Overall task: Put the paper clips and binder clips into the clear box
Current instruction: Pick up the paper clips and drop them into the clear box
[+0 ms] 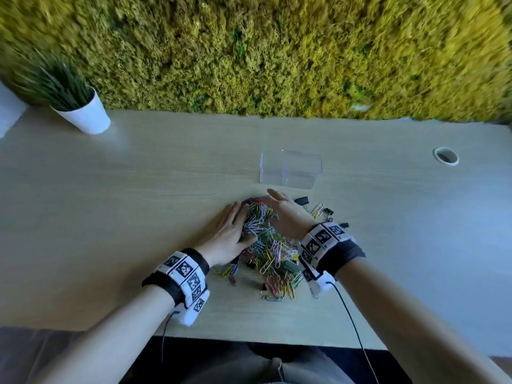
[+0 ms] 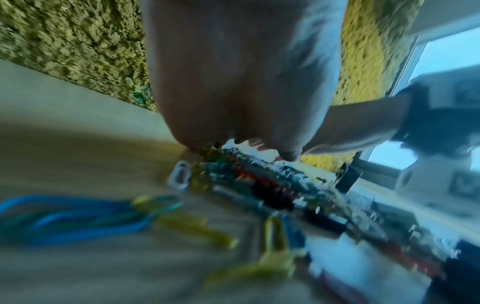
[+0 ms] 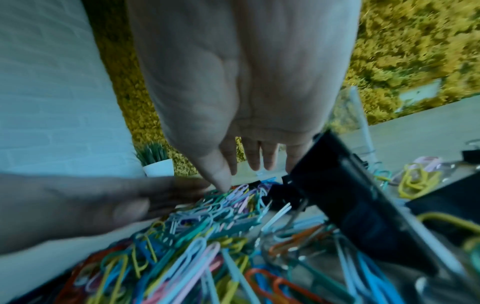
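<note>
Both hands are open-fingered and hold nothing: the left hand (image 1: 225, 231) lies flat against the left flank of the paper clips (image 1: 267, 245), the right hand (image 1: 282, 214) arches over their far edge. Binder clips (image 1: 322, 210) scatter to the right. Beyond the fingertips stands the clear box (image 1: 291, 169) on the surface (image 1: 138, 189), nearer the right hand, its long axis running left to right.

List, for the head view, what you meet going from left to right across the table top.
White plant pot → left hand → right hand → black binder clips → round cable hole.
</note>
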Demonstrator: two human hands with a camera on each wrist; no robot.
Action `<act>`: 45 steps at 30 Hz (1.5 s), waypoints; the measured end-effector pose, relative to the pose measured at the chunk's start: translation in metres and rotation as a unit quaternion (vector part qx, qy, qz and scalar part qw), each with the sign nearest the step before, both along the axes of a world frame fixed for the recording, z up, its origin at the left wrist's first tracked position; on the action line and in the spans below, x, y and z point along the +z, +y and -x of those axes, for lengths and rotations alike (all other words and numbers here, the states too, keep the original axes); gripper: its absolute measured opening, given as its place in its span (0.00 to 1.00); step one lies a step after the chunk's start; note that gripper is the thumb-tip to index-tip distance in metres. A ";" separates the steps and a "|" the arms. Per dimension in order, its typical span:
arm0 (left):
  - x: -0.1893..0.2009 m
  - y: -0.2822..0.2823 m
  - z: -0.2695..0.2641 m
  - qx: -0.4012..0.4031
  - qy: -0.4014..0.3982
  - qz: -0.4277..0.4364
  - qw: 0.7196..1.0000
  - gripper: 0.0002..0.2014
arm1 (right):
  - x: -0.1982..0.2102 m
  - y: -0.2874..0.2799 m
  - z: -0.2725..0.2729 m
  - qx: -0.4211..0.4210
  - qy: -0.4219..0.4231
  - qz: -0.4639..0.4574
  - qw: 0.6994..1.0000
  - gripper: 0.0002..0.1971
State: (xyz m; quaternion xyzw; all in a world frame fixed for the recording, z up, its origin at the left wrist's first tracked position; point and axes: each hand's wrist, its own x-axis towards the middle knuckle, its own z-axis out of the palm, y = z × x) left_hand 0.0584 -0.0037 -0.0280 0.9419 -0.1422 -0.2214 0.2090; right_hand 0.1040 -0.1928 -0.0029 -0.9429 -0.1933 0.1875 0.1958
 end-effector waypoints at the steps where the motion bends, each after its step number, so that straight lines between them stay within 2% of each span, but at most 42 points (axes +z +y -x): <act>1: 0.004 -0.004 -0.001 0.000 0.002 0.044 0.999 0.39 | -0.002 0.003 0.000 0.028 -0.008 0.013 0.999 0.32; 2: 0.008 -0.005 -0.004 0.001 -0.022 0.072 0.997 0.38 | -0.002 0.004 0.002 0.056 -0.023 0.025 0.998 0.31; 4: 0.018 -0.005 -0.018 -0.004 -0.117 0.067 0.991 0.35 | -0.004 0.000 0.009 0.098 -0.052 0.043 0.993 0.31; 9: 0.040 0.000 -0.074 -0.003 -0.234 0.055 0.971 0.36 | 0.003 -0.015 0.028 0.112 -0.102 0.039 0.988 0.30; 13: 0.051 -0.016 -0.113 -0.012 -0.260 0.038 0.965 0.40 | 0.005 -0.007 0.035 0.187 -0.103 0.061 0.975 0.33; 15: 0.054 -0.026 -0.128 -0.024 -0.253 0.025 0.967 0.44 | 0.004 -0.003 0.037 0.191 -0.090 0.069 0.975 0.34; 18: 0.052 -0.040 -0.139 -0.044 -0.225 -0.002 0.973 0.45 | 0.004 -0.003 0.036 0.163 -0.096 0.039 0.981 0.26; 20: 0.048 -0.045 -0.141 -0.055 -0.218 -0.021 0.974 0.41 | 0.003 -0.002 0.033 0.147 -0.109 0.036 0.982 0.20; 23: 0.043 -0.044 -0.141 -0.038 -0.242 -0.013 0.970 0.32 | -0.003 -0.003 0.028 0.118 -0.101 0.028 0.987 0.22; 25: 0.043 -0.040 -0.140 -0.032 -0.246 -0.007 0.969 0.30 | -0.004 -0.006 0.024 0.079 -0.079 0.000 0.994 0.22; 27: 0.044 -0.034 -0.139 -0.031 -0.244 -0.005 0.969 0.30 | 0.000 -0.010 0.021 0.015 -0.045 -0.050 0.998 0.17; 30: 0.044 -0.022 -0.137 -0.028 -0.235 0.004 0.972 0.29 | 0.012 -0.018 0.015 -0.076 -0.019 -0.127 0.989 0.08; 37: 0.041 -0.013 -0.126 -0.004 -0.221 0.054 0.974 0.29 | 0.024 -0.033 0.008 -0.182 0.037 -0.254 0.949 0.09; 43: 0.042 -0.010 -0.110 0.028 -0.231 0.016 0.972 0.42 | 0.050 -0.048 -0.033 -0.223 -0.077 -0.299 0.925 0.08; 45: 0.041 -0.001 -0.101 0.059 -0.243 0.015 0.968 0.42 | 0.056 -0.048 -0.047 -0.222 -0.124 -0.289 0.923 0.08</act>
